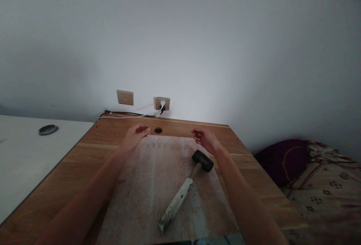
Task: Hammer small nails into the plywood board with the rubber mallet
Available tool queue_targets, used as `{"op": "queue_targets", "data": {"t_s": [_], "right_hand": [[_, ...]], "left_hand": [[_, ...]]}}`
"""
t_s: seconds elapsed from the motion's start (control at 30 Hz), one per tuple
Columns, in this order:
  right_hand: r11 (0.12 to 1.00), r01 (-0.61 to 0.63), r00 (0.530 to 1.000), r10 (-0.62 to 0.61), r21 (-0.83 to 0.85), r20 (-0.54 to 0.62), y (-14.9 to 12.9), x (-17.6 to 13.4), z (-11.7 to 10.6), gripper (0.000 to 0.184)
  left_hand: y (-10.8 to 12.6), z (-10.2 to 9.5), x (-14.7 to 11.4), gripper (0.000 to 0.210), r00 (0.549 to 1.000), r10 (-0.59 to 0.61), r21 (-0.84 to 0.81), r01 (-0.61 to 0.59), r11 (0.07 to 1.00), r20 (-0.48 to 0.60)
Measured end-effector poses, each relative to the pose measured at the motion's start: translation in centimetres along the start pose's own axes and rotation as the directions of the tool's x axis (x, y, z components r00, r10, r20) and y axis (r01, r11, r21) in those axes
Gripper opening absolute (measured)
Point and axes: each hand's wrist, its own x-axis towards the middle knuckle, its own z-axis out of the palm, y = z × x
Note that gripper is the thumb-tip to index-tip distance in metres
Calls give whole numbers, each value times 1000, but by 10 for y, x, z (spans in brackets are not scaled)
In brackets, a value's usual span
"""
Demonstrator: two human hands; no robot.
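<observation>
My left hand (135,136) hovers by the far left corner of a pale, worn wooden board (135,192). Its fingers are loosely bent, and I see nothing held in them. Over the far right corner is my right hand (205,139), fingers half curled and apart, with nothing visible in it. A mallet (176,203) with a black head and a white-smeared handle lies slantwise on the board, its head just below my right hand. Along the board's far edge runs a row of several small nail-like pieces (159,145), too small to make out clearly.
The board lies on a wooden table (242,154) with a round hole (158,130) near the wall. White and black cables (126,117) lead to a wall socket (166,104). Left is a white surface with a dark round object (48,129). Patterned fabric (318,200) lies at right.
</observation>
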Motion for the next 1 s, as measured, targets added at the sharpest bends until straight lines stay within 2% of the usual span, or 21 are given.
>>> {"op": "queue_targets", "data": {"t_s": [0.07,0.1,0.17,0.23,0.3,0.33,0.4,0.47,0.53,0.57,0.6,0.63,0.7,0.73,0.8,0.83,0.9,0.93,1.0], "right_hand": [[1000,-11,999,11,-4,31,0,0,4,40],[999,-19,998,20,-26,51,0,1,6,38],[994,-34,995,43,-103,88,-3,2,14,34],[979,-53,991,76,-196,113,-7,3,24,26],[961,-79,987,112,-264,112,-12,2,37,18],[955,-92,986,126,-280,105,-15,2,42,15],[955,-112,986,141,-276,87,-19,0,48,15],[967,-120,988,138,-226,64,-22,1,44,19],[983,-120,991,126,-136,37,-23,3,32,21],[990,-120,992,123,-77,27,-22,4,25,24],[992,-123,992,123,-9,26,-21,6,19,28],[990,-129,991,127,64,35,-19,7,14,32],[965,-150,987,135,214,84,-16,7,9,36],[945,-160,984,132,284,116,-16,7,10,35],[900,-176,977,111,399,181,-15,5,16,29],[878,-182,973,95,444,211,-17,4,20,26],[838,-185,964,55,513,259,-22,3,27,22],[822,-181,961,33,540,273,-25,2,29,22],[791,-167,959,-9,589,283,-31,2,31,21]], "left_hand": [[-2,5,2,31,992,-123,-178,126,976,32],[-3,7,2,30,984,-161,-178,173,969,78],[-3,11,1,29,976,-172,-1,174,985,132],[-1,14,-3,27,981,-110,323,54,945,160],[1,16,-9,23,968,-29,613,-134,778,247],[1,16,-12,21,953,-4,704,-221,675,303],[0,17,-17,18,921,19,787,-342,514,388],[-1,18,-19,18,898,25,798,-403,448,439],[0,20,-18,17,889,40,778,-420,467,455],[2,21,-16,16,898,63,760,-404,510,435],[5,23,-13,16,917,84,727,-362,583,390],[8,25,-9,17,945,91,657,-286,697,315],[16,28,-2,21,987,32,402,-95,911,160],[20,30,1,22,992,-21,251,-10,968,121],[22,31,5,22,982,-127,11,127,992,143],[22,32,5,21,970,-163,-42,173,984,178],[17,31,3,20,949,-211,-9,219,976,236],[14,31,1,20,945,-210,81,196,977,249],[9,32,-5,21,952,-150,365,44,930,267]]}}
